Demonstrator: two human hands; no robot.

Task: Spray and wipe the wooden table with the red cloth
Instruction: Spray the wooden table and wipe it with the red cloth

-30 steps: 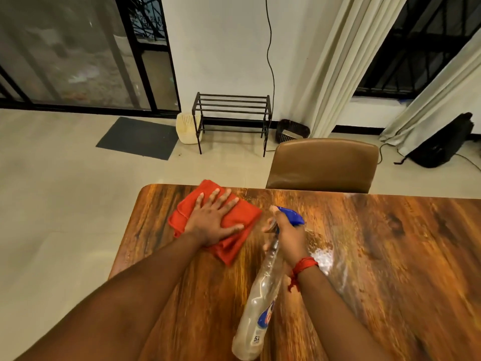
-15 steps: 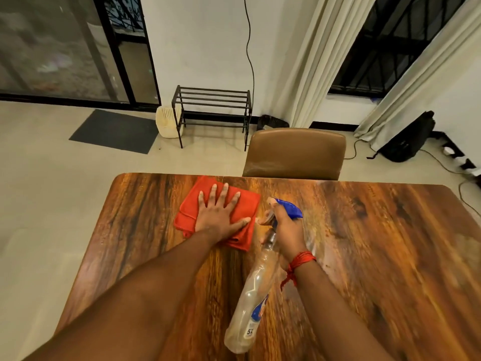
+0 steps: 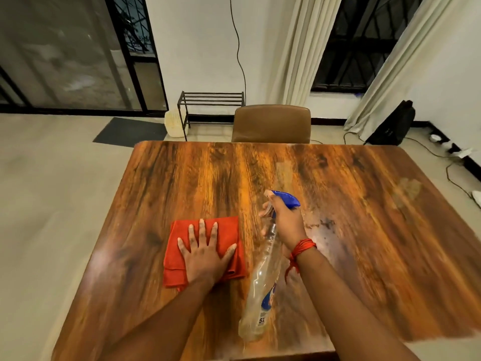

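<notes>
Left hand: our left hand lies flat with the fingers spread, palm pressing the red cloth onto the wooden table.
Right hand: our right hand is wrapped around the neck of the spray bottle, fingers at the trigger below the blue nozzle head; we cannot tell whether the trigger is squeezed.
Cloth: folded into a rough square, lying on the left-centre part of the tabletop, just left of the bottle and not touching it.
Bottle: held tilted, nozzle pointing away from us toward the far side of the table, clear body slanting back toward us above the surface.
Table state: a dull, wet-looking patch shows just right of the bottle hand; another pale smear sits near the far right corner. The left and far parts look dry.
Step in hand: we judge this to be spraying a fresh area while the cloth waits under the palm.
Doing it well: we aim the nozzle low over the dry wood, give short bursts, then sweep the cloth through the wet patch along the grain, keeping the palm flat so the fold does not bunch.
Risk: a brown chair stands at the far edge; overspray could reach it.
</notes>
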